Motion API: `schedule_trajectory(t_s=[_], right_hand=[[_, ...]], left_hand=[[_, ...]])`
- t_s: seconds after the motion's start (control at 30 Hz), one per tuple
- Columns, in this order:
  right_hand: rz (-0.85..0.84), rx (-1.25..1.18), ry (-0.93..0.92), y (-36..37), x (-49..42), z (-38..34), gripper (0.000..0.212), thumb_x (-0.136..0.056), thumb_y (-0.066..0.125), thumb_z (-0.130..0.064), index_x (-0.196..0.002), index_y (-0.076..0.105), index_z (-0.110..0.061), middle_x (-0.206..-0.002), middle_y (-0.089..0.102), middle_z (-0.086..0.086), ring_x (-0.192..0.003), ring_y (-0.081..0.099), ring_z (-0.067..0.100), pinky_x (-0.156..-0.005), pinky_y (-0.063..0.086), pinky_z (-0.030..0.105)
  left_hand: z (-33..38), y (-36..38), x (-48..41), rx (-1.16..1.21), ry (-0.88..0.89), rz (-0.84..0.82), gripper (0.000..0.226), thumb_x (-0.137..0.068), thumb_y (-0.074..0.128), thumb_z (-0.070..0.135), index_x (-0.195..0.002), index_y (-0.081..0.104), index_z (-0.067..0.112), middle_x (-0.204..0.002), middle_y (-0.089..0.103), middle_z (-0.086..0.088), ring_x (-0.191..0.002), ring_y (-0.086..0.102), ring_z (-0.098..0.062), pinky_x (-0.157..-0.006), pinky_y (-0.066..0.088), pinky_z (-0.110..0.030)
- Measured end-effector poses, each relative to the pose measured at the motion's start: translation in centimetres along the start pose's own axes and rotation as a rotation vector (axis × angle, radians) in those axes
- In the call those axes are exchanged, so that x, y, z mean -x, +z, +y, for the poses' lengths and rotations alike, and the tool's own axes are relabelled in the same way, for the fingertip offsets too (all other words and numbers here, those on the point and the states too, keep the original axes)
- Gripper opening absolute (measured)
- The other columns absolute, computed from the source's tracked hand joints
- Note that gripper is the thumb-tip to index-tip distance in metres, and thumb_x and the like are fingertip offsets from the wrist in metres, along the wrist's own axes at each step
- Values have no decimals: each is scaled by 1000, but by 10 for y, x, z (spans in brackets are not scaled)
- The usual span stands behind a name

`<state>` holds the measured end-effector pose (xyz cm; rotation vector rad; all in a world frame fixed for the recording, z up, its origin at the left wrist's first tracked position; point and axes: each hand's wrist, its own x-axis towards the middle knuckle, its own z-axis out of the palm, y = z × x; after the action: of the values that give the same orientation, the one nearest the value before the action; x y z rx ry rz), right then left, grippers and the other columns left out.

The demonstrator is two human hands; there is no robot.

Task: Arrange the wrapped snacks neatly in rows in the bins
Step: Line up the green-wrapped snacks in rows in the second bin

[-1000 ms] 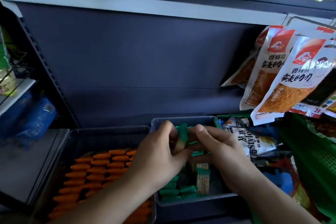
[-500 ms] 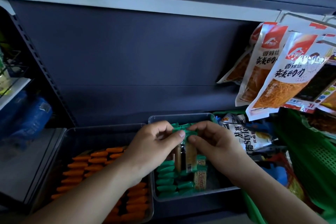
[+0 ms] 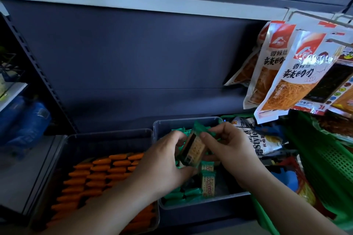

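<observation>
Snacks in green wrap [image 3: 193, 148] are held between left grip [image 3: 162, 160] and right grip [image 3: 227, 148], both curled round them, just above the clear bin [image 3: 183, 120]. Placement judged underway; next, they are to be lowered squarely beside the rows [image 3: 181, 194] beneath.

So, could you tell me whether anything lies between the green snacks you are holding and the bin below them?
Yes: two loose packs lie flat in the bin just below the held snacks, which the left hand and right hand grip; they probably need standing up first.
</observation>
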<state>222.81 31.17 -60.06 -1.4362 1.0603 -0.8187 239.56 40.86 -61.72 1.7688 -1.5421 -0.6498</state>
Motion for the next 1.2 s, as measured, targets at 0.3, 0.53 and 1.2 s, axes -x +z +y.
schedule_trajectory(t_s=[0.3, 0.53, 1.2], right_hand=[[-264, 57, -104, -10, 3, 1, 31, -92, 71, -24, -123, 69, -28, -112, 73, 2, -102, 72, 26, -84, 63, 39], [-209, 491, -142, -16, -27, 32, 17, -91, 77, -22, -92, 66, -35, -92, 73, -6, -77, 72, 17, -72, 61, 36], [-463, 886, 110, 3, -78, 146, 10, -91, 72, -45, -83, 71, -40, -93, 72, -14, -90, 68, 5, -83, 53, 24]], left_hand=[[1, 1, -3, 138, -81, -34, 25, -75, 72, 35, -89, 51, 33, -84, 66, 4, -75, 66, -15, -70, 55, -50], [-29, -1, -14, 32, -171, -167, 36, -86, 73, 28, -119, 61, 36, -117, 69, 12, -110, 67, -11, -95, 56, -41], [-77, 5, -17, -198, -214, -210, 35, -93, 70, 28, -128, 62, 26, -120, 66, 5, -107, 64, -14, -95, 56, -36]])
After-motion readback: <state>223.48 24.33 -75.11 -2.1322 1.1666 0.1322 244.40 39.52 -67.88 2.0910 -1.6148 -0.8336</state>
